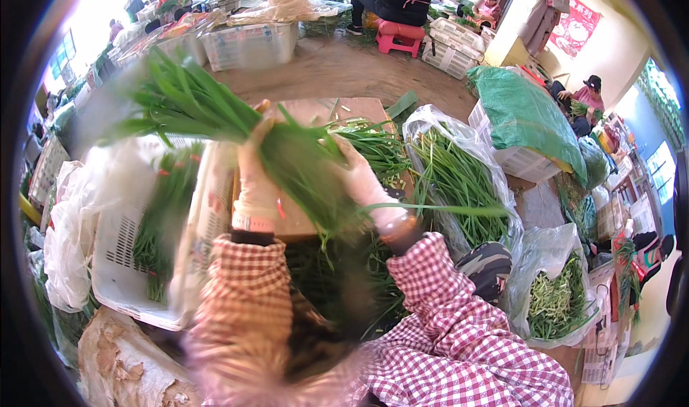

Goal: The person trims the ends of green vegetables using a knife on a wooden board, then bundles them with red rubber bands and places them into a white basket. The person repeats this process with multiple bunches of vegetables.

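My left hand (255,165), in a pale glove with a pink wristband, grips a bundle of long flat green leaves (199,103), perhaps garlic chives. The leafy ends point up and left; the lower part is blurred. My right hand (358,175), also gloved, is at the right side of the same bundle; its fingers are partly hidden and blurred. One long leaf sticks out to the right across that wrist. Under the hands is a brown board (301,226), with loose green stalks and cut pieces (371,143) on its right part.
At left, a white plastic crate (121,278) holds tied green bundles (172,218). On the right, a clear bag is full of green stalks (463,186), and another holds trimmings (557,299). A green sheet (527,116) covers a crate. Several people sit farther off among crates.
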`<control>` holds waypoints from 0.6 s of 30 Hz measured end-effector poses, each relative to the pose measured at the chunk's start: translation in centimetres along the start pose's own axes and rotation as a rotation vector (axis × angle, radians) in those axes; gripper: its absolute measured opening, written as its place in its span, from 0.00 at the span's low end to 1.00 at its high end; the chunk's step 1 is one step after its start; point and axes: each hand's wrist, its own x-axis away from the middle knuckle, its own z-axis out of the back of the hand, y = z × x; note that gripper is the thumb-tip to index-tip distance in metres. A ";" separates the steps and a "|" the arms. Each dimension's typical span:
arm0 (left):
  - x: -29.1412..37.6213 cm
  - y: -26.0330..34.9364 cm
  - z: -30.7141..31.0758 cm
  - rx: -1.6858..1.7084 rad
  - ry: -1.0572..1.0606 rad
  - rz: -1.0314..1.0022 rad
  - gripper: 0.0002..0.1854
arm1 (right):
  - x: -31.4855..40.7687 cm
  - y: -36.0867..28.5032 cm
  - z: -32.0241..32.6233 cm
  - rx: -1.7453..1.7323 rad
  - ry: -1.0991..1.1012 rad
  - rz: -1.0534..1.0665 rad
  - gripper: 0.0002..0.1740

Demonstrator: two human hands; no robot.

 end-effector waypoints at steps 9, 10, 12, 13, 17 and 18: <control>1.5 2.9 1.2 0.038 0.013 -0.031 0.22 | 1.6 0.5 -1.1 -0.439 0.262 -0.032 0.18; 1.2 3.2 1.9 0.097 0.015 -0.030 0.23 | 1.7 0.4 0.0 -0.624 0.257 -0.088 0.18; 0.8 4.2 3.3 0.084 -0.058 -0.113 0.22 | 2.6 0.1 3.0 -0.829 0.137 -0.096 0.17; 0.6 4.9 4.0 0.043 0.043 -0.136 0.21 | 3.9 -0.1 4.8 -0.856 0.083 -0.139 0.16; 1.5 7.2 5.3 0.303 -0.221 -0.092 0.19 | 7.7 -0.8 10.6 0.292 0.034 -0.687 0.22; 1.5 7.4 5.1 0.269 -0.209 -0.141 0.20 | 7.9 -0.6 10.2 0.427 0.129 -0.794 0.34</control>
